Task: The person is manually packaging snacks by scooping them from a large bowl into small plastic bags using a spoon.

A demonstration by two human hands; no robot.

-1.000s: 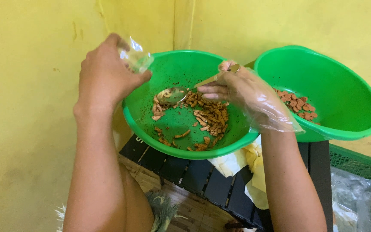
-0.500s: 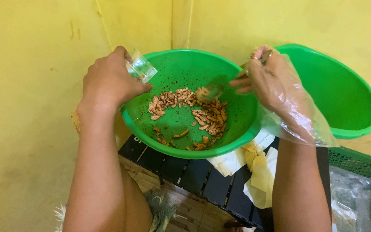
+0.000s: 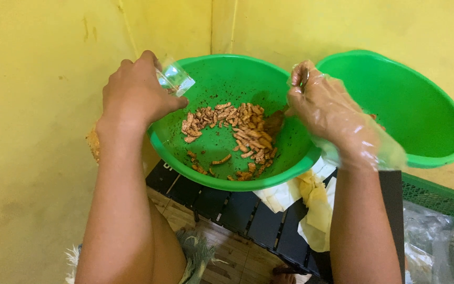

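Just pouch (image 3: pixel 177 79) in left fingers (image 3: pixel 156 63)

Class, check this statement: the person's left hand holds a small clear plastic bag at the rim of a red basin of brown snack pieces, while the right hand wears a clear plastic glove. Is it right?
One detail is wrong: the basin is green, not red. The head view shows the left hand holding the small clear plastic bag at its rim, the brown snack pieces inside, and the right hand in a clear plastic glove.

A second green basin (image 3: pixel 411 113) sits against a yellow wall (image 3: pixel 37 131), above a black slatted stand (image 3: pixel 227 210), yellow cloths (image 3: pixel 313 202) and a green crate (image 3: pixel 437 197).
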